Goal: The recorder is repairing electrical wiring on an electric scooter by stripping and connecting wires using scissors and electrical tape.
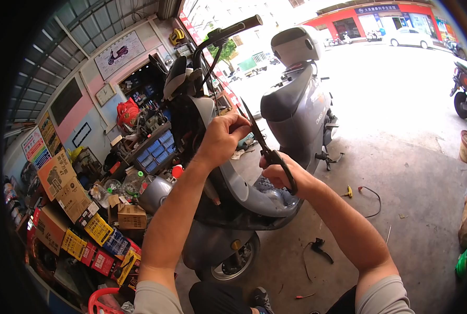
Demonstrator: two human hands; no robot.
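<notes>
Right hand (pixel 290 174) grips parted scissors (pixel 266 148) just right of left hand (pixel 222 139), pinched, contents unclear; slip could nick left hand.

Strong daylight enters from the open side at upper right; the pavement (pixel 380 89) there is overexposed to near-white, and the white car (pixel 410 38) is washed out against it. Interior light is moderate, falling off toward the metal ceiling (pixel 95 21) and the dark wall recess (pixel 142 82); contents of the latter appear too small and dim to identify reliably. The floor (pixel 369 240) darkens beneath the scooter (pixel 237 184). The left hand (pixel 221 138) and right hand (pixel 290 174) are reasonably sharp; the scissors (pixel 268 150) read near-black. Fisheye curvature bends straight lines toward the rim, where black vignetting frames the view.
</notes>
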